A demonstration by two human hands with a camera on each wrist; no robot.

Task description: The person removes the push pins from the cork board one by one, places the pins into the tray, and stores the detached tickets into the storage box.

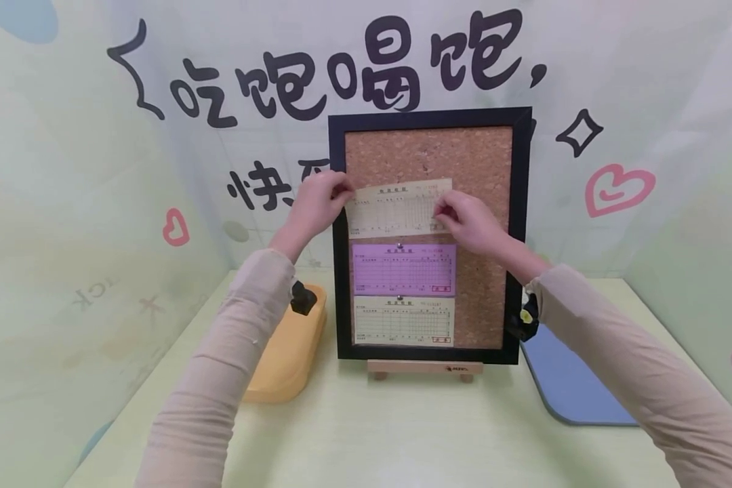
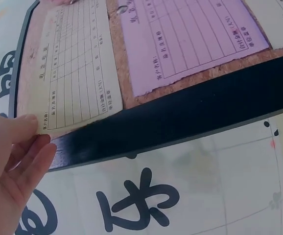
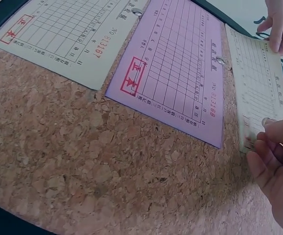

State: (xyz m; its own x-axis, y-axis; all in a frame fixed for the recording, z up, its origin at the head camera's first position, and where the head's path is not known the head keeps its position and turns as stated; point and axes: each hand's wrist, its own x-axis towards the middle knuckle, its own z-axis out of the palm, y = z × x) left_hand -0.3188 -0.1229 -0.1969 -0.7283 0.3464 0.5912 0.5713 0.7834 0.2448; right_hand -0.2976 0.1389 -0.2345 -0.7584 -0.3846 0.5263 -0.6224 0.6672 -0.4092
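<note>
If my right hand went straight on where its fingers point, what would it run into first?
Your right hand would likely meet the top cream slip first, which it appears to touch; the corkboard lies behind, though depth is unclear.

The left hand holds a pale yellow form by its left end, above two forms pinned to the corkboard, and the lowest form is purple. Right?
Not quite: the lowest form is pale yellow; the purple form is the middle one, as the head view shows. The left hand does hold the top form by its left end, above two pinned to the corkboard.
</note>
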